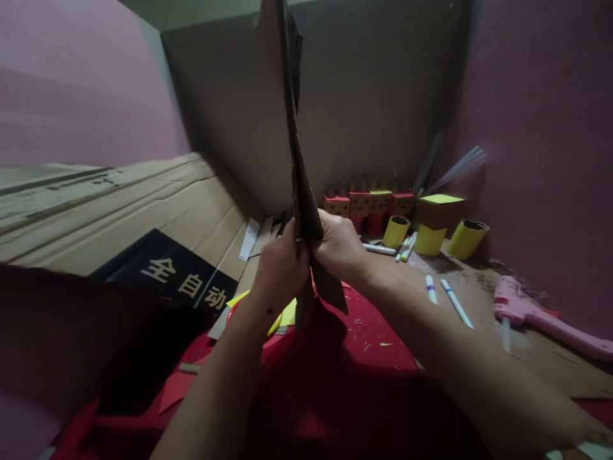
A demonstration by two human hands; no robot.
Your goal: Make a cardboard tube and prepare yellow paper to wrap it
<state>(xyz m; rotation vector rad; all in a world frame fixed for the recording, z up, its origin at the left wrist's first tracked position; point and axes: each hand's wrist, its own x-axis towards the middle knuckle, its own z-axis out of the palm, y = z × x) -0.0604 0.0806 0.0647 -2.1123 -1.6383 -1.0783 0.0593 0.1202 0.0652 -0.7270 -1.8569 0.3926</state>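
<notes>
Upright in front of me stands a folded piece of cardboard (297,160), seen nearly edge-on, its top running out of the picture. My left hand (283,262) is closed around its lower left side. From the right, my right hand (341,246) grips the same piece, close beside the left. The lower ends of the cardboard spread apart over a red surface (345,377). Behind my left wrist, a round red-rimmed thing (232,312) and yellow paper (288,313) are partly covered.
A large cardboard sheet (143,198) leans at the left. Several small cardboard figures (366,203) stand at the back. On the right are yellow tubes (468,239), markers (456,303) and a pink glue gun (514,303). Red paper (184,380) lies front left.
</notes>
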